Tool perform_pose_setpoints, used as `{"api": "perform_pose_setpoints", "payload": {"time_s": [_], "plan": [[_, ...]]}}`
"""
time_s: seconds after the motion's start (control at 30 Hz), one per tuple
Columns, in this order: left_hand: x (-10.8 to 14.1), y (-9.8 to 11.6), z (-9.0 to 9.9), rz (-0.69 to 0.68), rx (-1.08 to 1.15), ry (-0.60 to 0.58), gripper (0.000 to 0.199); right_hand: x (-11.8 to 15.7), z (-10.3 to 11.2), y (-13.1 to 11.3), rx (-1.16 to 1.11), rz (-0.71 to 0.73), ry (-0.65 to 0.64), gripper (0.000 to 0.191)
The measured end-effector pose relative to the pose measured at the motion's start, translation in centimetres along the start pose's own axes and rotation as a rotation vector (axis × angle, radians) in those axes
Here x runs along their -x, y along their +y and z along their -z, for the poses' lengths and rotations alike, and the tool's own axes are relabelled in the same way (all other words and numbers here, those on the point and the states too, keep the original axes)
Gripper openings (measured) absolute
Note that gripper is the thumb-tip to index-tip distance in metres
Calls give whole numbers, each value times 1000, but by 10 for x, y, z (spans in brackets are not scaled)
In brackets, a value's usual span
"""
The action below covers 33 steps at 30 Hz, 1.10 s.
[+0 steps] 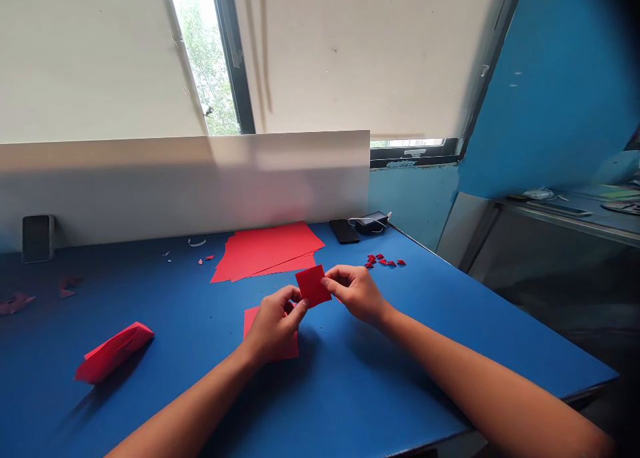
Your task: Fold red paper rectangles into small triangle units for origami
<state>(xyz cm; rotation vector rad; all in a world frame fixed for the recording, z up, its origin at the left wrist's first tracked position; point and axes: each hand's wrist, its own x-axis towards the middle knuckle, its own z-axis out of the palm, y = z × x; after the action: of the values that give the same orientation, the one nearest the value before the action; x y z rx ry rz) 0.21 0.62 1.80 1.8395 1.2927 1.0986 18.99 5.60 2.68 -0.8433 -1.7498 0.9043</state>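
Two offcuts: red paper scraps (pixel 15 303) lying on a blue table (pixel 400 351), far left of frame.
Upright device: dark phone (pixel 37 238) standing against a white partition board (pixel 185 185), left.
Folded piece: red paper bundle (pixel 114 353), lower left, well apart from the hands.
Stacked sheets: loose red paper sheets (pixel 265 251), centre, lying near the foot of the partition.
Left hand: left hand (pixel 274 325), fingers curled and partly closed, pinching the lower left edge of the square; it lies above a red paper sheet (pixel 287 348), which it partly hides.
Held item: red paper square (pixel 313 286), centre, tilted and raised between both hands, clear of the table.
Right hand: right hand (pixel 355 295), thumb and fingers closed in a pinch on the square's right edge.
Small pieces: red paper triangles (pixel 383 261), scattered right of centre, beyond the right hand.
Far edge: black phone (pixel 344 231) lying flat beside a black power bank (pixel 371 223) with a white cable.
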Motion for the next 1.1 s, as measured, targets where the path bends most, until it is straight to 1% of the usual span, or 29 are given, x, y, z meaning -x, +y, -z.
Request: {"api": "perform_pose_setpoints", "payload": {"time_s": [0.13, 0.27, 0.4, 0.43, 0.5, 0.6, 0.73, 0.83, 0.93, 1.0, 1.1], "plan": [[-1, -4, -1, 18, 7, -9, 24, 0, 1, 2, 43, 21, -1, 20], [-3, -5, 0, 61, 115, -5, 27, -1, 1, 3, -30, -4, -48, 25], [-4, -3, -1, 174, 291, 16, 35, 1, -4, 1, -79, -62, -132, 45], [-3, -3, -1, 201, 338, 24, 37, 2, -6, 0, -58, -67, -162, 45], [-2, -3, -3, 251, 433, 25, 40, 5, -10, -1, 0, -60, -192, 37], [0, -2, -7, 309, 551, -4, 42, 8, -16, -1, 21, -35, -170, 29], [0, -2, -8, 304, 593, -5, 37, 9, -17, -2, -58, 5, -183, 25], [-1, -4, -8, 298, 592, -7, 33, 9, -15, -2, -99, -2, -216, 21], [-1, -5, -7, 255, 585, -76, 30, 9, -12, -3, -101, -12, -257, 17], [-1, -4, -5, 215, 565, -117, 30, 9, -10, -5, -99, 1, -307, 14], [0, -2, -3, 180, 543, -142, 28, 9, -7, -7, -99, 32, -369, 14]]}}
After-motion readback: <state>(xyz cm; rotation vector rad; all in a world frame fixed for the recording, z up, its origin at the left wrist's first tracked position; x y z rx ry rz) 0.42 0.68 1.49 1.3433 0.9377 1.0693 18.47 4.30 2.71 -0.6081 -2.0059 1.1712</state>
